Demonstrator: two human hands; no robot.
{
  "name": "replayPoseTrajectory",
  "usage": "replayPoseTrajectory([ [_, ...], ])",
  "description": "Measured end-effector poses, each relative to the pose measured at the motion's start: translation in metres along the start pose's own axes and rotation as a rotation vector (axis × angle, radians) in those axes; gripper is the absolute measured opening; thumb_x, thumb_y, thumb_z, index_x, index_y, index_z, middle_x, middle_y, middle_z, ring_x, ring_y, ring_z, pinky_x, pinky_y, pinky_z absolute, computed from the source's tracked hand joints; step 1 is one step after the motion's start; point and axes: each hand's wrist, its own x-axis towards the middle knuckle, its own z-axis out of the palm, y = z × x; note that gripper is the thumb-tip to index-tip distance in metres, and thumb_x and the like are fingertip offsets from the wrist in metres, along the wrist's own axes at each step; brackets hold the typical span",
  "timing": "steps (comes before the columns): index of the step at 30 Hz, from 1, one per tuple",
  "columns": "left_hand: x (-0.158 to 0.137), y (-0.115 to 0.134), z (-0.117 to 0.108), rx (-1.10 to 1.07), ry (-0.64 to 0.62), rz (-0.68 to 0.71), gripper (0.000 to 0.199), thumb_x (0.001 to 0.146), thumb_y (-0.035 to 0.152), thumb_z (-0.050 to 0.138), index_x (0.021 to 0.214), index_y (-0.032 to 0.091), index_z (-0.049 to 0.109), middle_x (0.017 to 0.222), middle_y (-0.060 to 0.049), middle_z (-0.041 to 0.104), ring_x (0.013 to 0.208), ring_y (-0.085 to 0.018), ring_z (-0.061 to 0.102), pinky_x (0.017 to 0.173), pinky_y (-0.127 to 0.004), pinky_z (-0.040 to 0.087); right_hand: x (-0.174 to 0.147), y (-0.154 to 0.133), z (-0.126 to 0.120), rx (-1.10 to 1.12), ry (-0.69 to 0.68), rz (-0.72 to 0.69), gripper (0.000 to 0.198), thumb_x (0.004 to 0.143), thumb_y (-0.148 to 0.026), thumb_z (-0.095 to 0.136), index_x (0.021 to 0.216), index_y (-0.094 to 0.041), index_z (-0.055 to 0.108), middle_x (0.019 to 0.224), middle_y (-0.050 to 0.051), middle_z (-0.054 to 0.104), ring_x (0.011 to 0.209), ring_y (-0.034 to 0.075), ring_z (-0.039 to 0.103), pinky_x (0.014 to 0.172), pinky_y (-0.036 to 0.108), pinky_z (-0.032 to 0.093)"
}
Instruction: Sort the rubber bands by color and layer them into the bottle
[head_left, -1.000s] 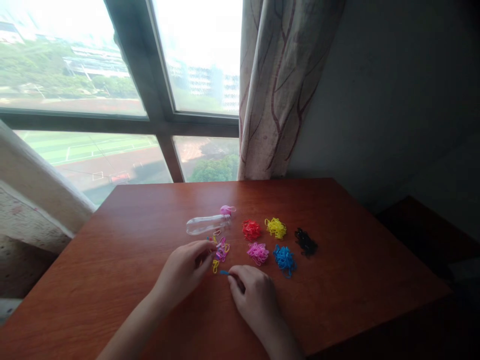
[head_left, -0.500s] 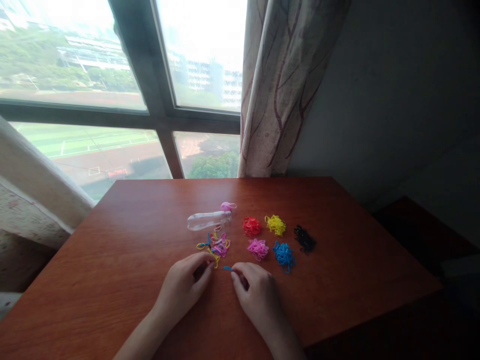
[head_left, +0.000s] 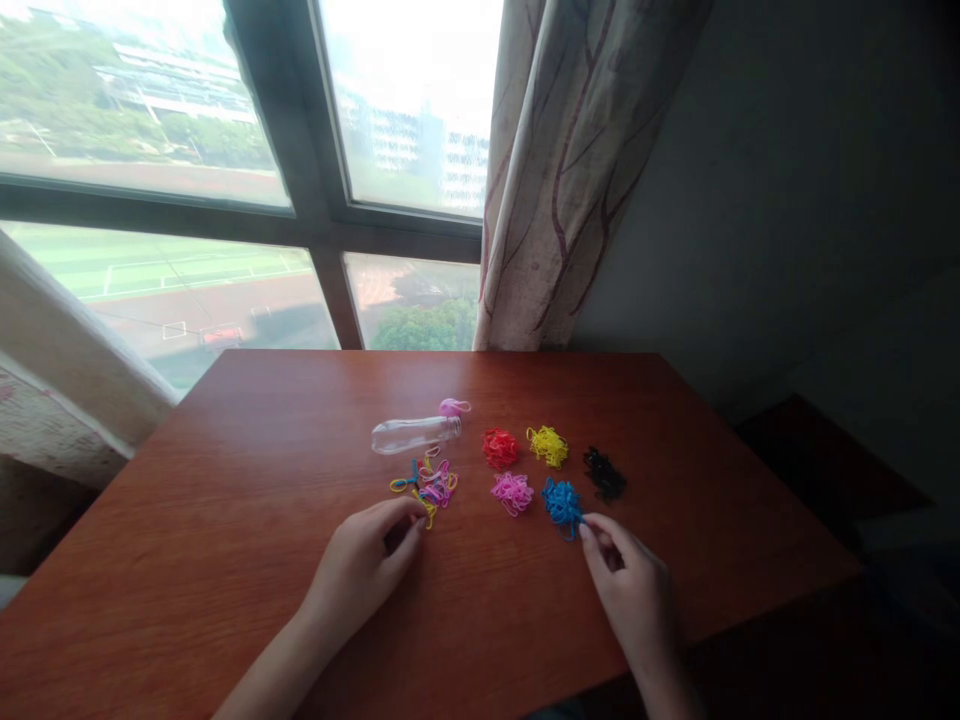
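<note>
My right hand (head_left: pixel 634 580) is at the near right edge of a pile of blue rubber bands (head_left: pixel 561 503), thumb and forefinger pinched on a blue band there. My left hand (head_left: pixel 373 555) rests on the table with its fingertips pinched together, right beside the yellow band at the near end of a small mixed-colour pile of rubber bands (head_left: pixel 437 488). Whether anything sits between those left fingertips is too small to make out. Nearby lie separate piles of pink bands (head_left: pixel 512 493), red bands (head_left: pixel 499 448), yellow bands (head_left: pixel 548 446) and black bands (head_left: pixel 604 474).
Behind the mixed pile, a clear plastic bottle (head_left: pixel 411 434) lies on its side, its pink cap (head_left: pixel 453 407) off near the mouth. The brown wooden table (head_left: pixel 187 500) stands against a window, with a patterned curtain (head_left: pixel 570 180) beyond it.
My right hand has moved right, from the table beside my left hand, where it held a blue band, to the blue pile. My left hand has stayed by the mixed pile. The view has shifted slightly.
</note>
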Motion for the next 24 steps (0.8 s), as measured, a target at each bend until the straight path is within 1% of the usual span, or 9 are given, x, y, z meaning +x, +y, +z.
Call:
replayPoseTrajectory([
  [2, 0.000, 0.000, 0.000, 0.004, -0.005, -0.005, 0.017, 0.091, 0.029, 0.049, 0.089, 0.020, 0.064, 0.076, 0.001, 0.068, 0.066, -0.013, 0.059, 0.064, -0.022, 0.043, 0.001, 0.008, -0.003, -0.043, 0.002, -0.017, 0.027, 0.092, -0.041, 0.056, 0.093, -0.019, 0.072, 0.075, 0.005, 0.072, 0.062, 0.017, 0.068, 0.059, 0.023, 0.052],
  [5, 0.001, 0.000, 0.000, 0.000, -0.006, -0.005, 0.017, 0.091, 0.028, 0.049, 0.089, 0.020, 0.064, 0.077, 0.001, 0.068, 0.066, -0.013, 0.059, 0.064, -0.022, 0.043, 0.001, 0.013, -0.004, -0.070, -0.021, -0.057, 0.028, 0.093, -0.041, 0.054, 0.093, -0.020, 0.072, 0.077, 0.005, 0.073, 0.063, 0.016, 0.068, 0.060, 0.023, 0.052],
  [9, 0.001, -0.002, 0.001, 0.000, -0.001, -0.013, 0.017, 0.091, 0.028, 0.049, 0.089, 0.021, 0.064, 0.077, 0.001, 0.068, 0.066, -0.013, 0.060, 0.065, -0.022, 0.043, 0.001, 0.012, -0.003, -0.073, -0.049, -0.095, 0.028, 0.094, -0.039, 0.052, 0.095, -0.019, 0.072, 0.080, 0.006, 0.073, 0.063, 0.016, 0.067, 0.062, 0.024, 0.053],
  [14, 0.000, -0.001, 0.000, 0.001, 0.008, -0.020, 0.016, 0.090, 0.028, 0.050, 0.090, 0.020, 0.064, 0.077, 0.000, 0.068, 0.067, -0.013, 0.060, 0.065, -0.022, 0.043, 0.000, 0.006, 0.001, -0.061, -0.005, -0.070, 0.027, 0.092, -0.039, 0.055, 0.097, -0.018, 0.072, 0.075, 0.005, 0.072, 0.060, 0.016, 0.066, 0.059, 0.023, 0.052],
  [16, 0.000, 0.000, 0.000, 0.005, 0.012, -0.019, 0.016, 0.090, 0.027, 0.050, 0.089, 0.020, 0.064, 0.077, 0.001, 0.068, 0.066, -0.013, 0.060, 0.064, -0.022, 0.043, -0.001, -0.004, 0.005, -0.018, -0.004, -0.068, 0.024, 0.092, -0.036, 0.056, 0.096, -0.018, 0.071, 0.076, 0.005, 0.072, 0.061, 0.016, 0.067, 0.059, 0.023, 0.052],
  [18, -0.001, 0.001, -0.001, 0.010, 0.015, -0.017, 0.016, 0.090, 0.027, 0.050, 0.088, 0.020, 0.064, 0.076, 0.001, 0.068, 0.065, -0.013, 0.060, 0.064, -0.022, 0.043, -0.001, -0.021, 0.012, 0.053, -0.038, -0.086, 0.021, 0.093, -0.033, 0.055, 0.096, -0.019, 0.071, 0.080, 0.005, 0.073, 0.065, 0.016, 0.068, 0.062, 0.023, 0.052],
  [21, -0.001, 0.000, -0.001, 0.018, 0.026, -0.024, 0.016, 0.090, 0.027, 0.050, 0.088, 0.021, 0.065, 0.077, 0.001, 0.069, 0.065, -0.013, 0.060, 0.063, -0.022, 0.043, 0.002, -0.055, 0.027, 0.185, -0.150, -0.129, 0.020, 0.094, -0.026, 0.051, 0.093, -0.021, 0.070, 0.086, 0.006, 0.073, 0.073, 0.017, 0.068, 0.067, 0.024, 0.052],
  [24, -0.001, -0.003, -0.002, 0.047, 0.045, -0.035, 0.017, 0.090, 0.028, 0.050, 0.090, 0.021, 0.065, 0.080, 0.001, 0.070, 0.067, -0.013, 0.062, 0.064, -0.022, 0.044, 0.010, -0.090, 0.044, 0.297, -0.240, -0.171, 0.017, 0.092, -0.021, 0.052, 0.091, -0.021, 0.068, 0.080, 0.003, 0.071, 0.069, 0.015, 0.066, 0.064, 0.023, 0.049],
])
